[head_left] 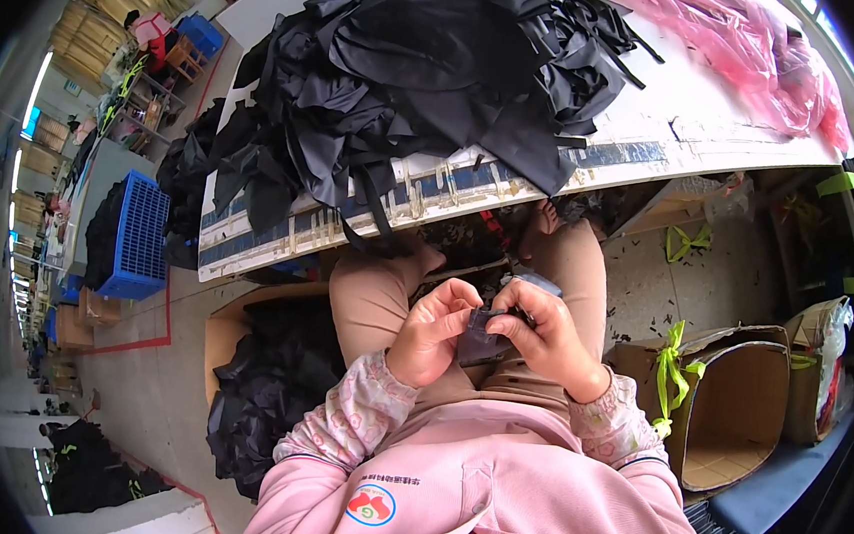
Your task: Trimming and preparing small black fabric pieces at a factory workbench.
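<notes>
Left hand [429, 335] and right hand [548, 339] meet mid-frame, thumbs and curled fingertips pinching a small dark fabric piece [481, 344] between them; the fingers hide much of it, but the left fingertips seem to grip its left edge. Flat and dark, the piece hangs over the lap. Across the upper middle, a heap of black fabric [433, 57], slick and crumpled with loose strips, covers much of a white tabletop [649, 116], drooping over a front edge lined with worn, peeling tape [412, 198]. Crinkled, translucent pink plastic [735, 50] spreads at upper right. Rumpled black cloth [272, 385] fills a container at lower left; a stiff cardboard box [736, 417] stands at lower right, yellow-green ribbon [673, 387] at its left edge. Both hands are apart from the tabletop's edge, with room between, and the thighs flank them.
</notes>
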The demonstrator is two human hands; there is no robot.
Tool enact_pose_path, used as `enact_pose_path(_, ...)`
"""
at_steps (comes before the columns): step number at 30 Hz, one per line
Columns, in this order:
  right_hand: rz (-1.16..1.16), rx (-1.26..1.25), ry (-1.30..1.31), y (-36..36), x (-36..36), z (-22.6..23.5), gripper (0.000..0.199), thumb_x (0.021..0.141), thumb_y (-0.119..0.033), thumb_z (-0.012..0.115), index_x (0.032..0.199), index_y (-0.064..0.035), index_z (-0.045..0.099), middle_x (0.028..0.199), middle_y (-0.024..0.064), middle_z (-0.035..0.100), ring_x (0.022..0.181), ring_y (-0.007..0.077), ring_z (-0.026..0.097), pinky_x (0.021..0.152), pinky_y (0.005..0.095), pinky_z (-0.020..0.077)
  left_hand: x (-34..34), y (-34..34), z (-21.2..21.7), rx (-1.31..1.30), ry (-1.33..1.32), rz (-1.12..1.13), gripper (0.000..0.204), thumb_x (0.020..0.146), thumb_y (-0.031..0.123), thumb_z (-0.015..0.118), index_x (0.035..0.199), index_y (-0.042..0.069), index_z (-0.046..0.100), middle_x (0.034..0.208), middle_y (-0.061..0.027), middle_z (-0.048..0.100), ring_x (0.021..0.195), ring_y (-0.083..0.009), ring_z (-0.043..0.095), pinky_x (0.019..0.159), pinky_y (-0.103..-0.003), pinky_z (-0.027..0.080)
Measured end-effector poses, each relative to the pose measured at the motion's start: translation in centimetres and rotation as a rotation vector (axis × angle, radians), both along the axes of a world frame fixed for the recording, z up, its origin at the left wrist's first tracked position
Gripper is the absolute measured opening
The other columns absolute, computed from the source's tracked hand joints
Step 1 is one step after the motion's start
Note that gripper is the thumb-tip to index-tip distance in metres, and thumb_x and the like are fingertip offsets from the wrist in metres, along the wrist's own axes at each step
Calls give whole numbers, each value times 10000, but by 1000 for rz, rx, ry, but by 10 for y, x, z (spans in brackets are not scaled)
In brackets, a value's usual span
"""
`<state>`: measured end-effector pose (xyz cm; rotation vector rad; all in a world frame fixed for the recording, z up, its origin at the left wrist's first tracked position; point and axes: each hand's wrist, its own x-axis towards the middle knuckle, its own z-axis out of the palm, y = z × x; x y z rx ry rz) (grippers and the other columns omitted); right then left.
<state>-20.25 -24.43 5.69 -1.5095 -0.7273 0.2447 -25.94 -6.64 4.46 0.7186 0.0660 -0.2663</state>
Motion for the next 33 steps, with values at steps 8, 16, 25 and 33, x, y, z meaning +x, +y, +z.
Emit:
enact_pose_path(8,-81,-41,170,1,-2,2,153,843,-71,682,805,-18,543,664,-2,491,602,68,416,530,237,363,-11,2,14,336,-62,69,174,866,17,606,1038,-1,589,967,-20,598,921,-91,570,862,-241,452)
enact_pose_path(16,-115,-55,200,1,1,5,157,849,-54,681,807,-18,535,697,-40,498,637,41,405,546,209,343,-9,3,17,752,-347,93,181,815,-71,632,993,-52,608,1104,-62,525,963,-120,552,873,-242,436)
enact_pose_path(25,89,217,540,-2,9,9,152,819,-24,701,910,-32,580,833,-42,564,762,35,496,687,195,427,-7,1,14,299,-200,21,154,819,-93,601,928,10,634,1153,-72,563,994,-135,572,906,-261,441)
enact_pose_path(33,-250,-147,163,5,6,4,192,817,-23,679,974,-3,570,874,53,561,764,132,541,664,243,447,-10,-2,12,440,-331,182,172,784,-123,591,910,-7,579,1040,-107,608,978,-176,601,912,-305,457)
